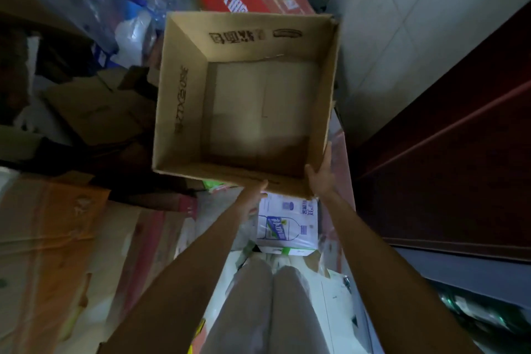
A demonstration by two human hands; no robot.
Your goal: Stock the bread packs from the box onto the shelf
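The right hand [321, 178] grasps the near right corner of the box [247, 100]; the left hand [254, 195], fingers straight, touches its near wall.

bare forearms [184, 261], pale grey trousers [267, 310]

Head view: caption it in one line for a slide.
Both hands, left and right, hold the empty box by its near edge above cluttered cartons.
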